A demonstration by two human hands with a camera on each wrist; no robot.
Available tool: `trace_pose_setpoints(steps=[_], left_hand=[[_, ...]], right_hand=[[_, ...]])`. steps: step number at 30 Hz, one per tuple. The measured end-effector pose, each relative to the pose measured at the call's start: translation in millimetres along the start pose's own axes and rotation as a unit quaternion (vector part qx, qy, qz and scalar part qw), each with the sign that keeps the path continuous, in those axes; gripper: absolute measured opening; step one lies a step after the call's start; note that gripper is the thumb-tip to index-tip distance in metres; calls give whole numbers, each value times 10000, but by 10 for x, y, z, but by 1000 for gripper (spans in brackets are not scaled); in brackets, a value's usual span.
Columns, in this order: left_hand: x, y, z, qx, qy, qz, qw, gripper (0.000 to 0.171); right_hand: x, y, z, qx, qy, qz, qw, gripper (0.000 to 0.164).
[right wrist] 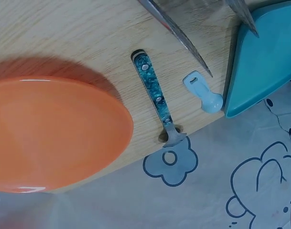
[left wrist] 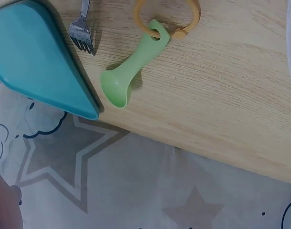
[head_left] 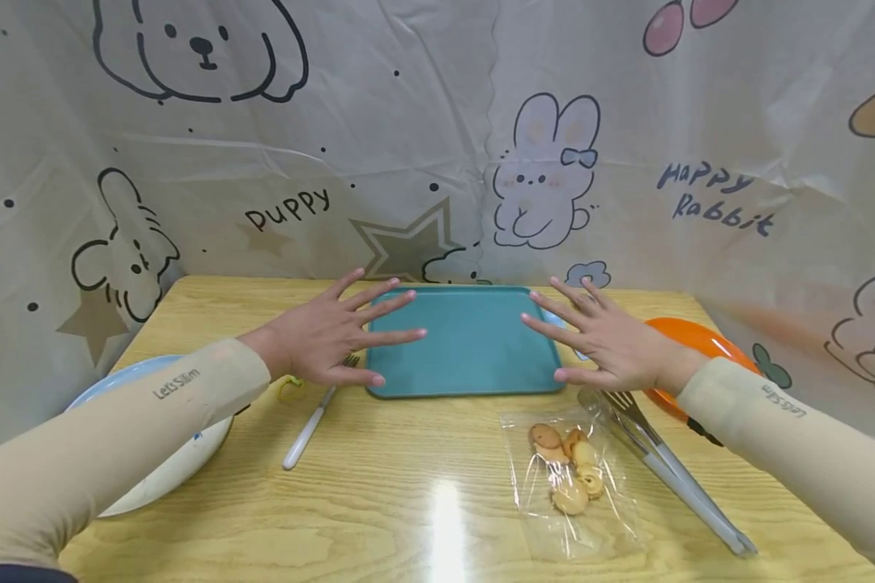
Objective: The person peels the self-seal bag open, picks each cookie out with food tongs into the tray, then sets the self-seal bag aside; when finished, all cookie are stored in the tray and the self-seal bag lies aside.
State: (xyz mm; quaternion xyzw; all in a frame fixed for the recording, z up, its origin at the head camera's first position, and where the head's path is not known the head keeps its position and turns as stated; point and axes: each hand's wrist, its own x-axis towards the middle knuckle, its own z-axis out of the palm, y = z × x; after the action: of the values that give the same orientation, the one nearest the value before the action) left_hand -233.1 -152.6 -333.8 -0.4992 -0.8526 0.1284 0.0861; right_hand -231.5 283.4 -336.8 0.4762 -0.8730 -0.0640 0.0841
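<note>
Centrally, teal tray (head_left: pixel 470 344), spread fingers (head_left: pixel 394 336) either side

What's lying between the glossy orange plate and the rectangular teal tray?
The right wrist view shows a teal-handled metal utensil, a small light-blue spoon beside the tray, and one pointed metal tongs prong.

Beige sleeves (head_left: pixel 124 429) with dark "Let's Slim" lettering (head_left: pixel 177 384), navy cloth (head_left: pixel 18 574) beside the left one
</note>
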Motion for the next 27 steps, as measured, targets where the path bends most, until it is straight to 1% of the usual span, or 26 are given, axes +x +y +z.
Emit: trace_pose_setpoints(steps=[2,4,6,7,8,9,10,11,12,13,15,16,17,19,20,22,24,25,27], left_hand=[[-2,19,-3,-93,31,-76,9999,72],[12,69,-5,-351,86,-250,9990,71],[51,161,3,-773,126,-507,9956,69],[78,225,9,-1084,125,-662,9918,67],[107,297,12,-1473,109,-827,9856,64],[140,378,9,-1901,48,-991,9767,61],[176,463,6,-2398,-38,-1108,9645,57],[210,548,11,-2942,-111,-1182,9484,53],[240,637,10,-3480,-219,-1263,9287,48],[271,734,3,-4035,-352,-1328,9046,44],[332,933,10,-5021,-637,-1440,8503,39],[361,1040,18,-5462,-765,-1501,8205,38],[389,1151,29,-5817,-884,-1570,7932,37],[439,1382,38,-6460,-1135,-1784,7334,36],[464,1492,49,-6739,-1231,-1860,7043,36],[511,1696,55,-7204,-1386,-2005,6493,35],[555,1852,53,-7562,-1532,-2107,6002,35],[574,1917,48,-7697,-1582,-2160,5796,34],[611,2023,44,-7885,-1628,-2266,5481,33]], right_hand=[[6,-8,-11,107,-62,64,9999,79],[18,-34,-26,382,-137,156,9991,79],[29,-78,-45,731,-252,325,9965,78],[35,-106,-56,969,-320,426,9939,76],[42,-135,-68,1257,-380,523,9900,74],[50,-164,-78,1525,-438,615,9854,71],[61,-194,-88,1770,-507,689,9805,67],[74,-223,-100,2019,-598,756,9747,63],[93,-248,-106,2281,-697,786,9680,59],[112,-270,-111,2585,-839,801,9590,54],[160,-300,-107,3175,-1188,814,9373,45],[189,-309,-101,3469,-1386,820,9240,40],[219,-316,-89,3732,-1586,849,9101,36],[278,-325,-48,4105,-1977,911,8855,28],[305,-327,-23,4189,-2146,944,8772,25],[352,-335,29,4263,-2426,985,8658,21],[386,-345,76,4205,-2647,1008,8620,17],[398,-349,94,4176,-2737,1009,8605,15],[419,-360,124,4037,-2853,983,8637,12]])
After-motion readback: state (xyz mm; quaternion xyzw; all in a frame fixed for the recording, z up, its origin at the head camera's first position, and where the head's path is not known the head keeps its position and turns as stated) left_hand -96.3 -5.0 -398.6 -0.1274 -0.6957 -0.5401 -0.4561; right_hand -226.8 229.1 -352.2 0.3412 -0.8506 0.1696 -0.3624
